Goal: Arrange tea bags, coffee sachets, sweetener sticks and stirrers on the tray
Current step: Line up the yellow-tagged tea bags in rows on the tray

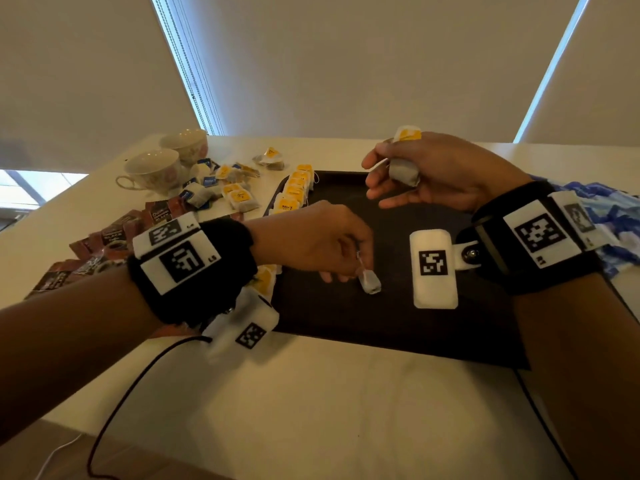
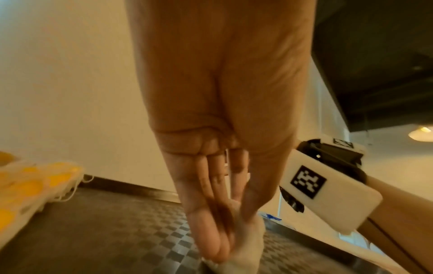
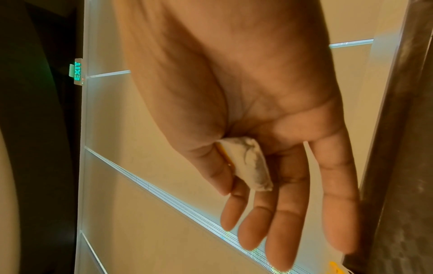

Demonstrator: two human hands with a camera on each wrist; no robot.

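Tea bag [image 1: 370,283] pinched by left hand [image 1: 311,237] over tray [image 1: 381,327]; second bag [image 1: 404,171] clamped under right hand [image 1: 440,171] thumb, other fingers loose. Judged light, soft, tearable; best held by body or tag.

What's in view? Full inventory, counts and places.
tray: one, dark, middle of the table
table: one, white
row of tea bags: several, yellow tags, tray's far-left edge
loose tea bags: many, yellow or blue tags, on table left of tray
coffee sachets: several, brown, table's left side
teacups: two, white, far left
left hand: pinches a tea bag low over the tray
right hand: holds a yellow-tagged tea bag above the tray's far edge
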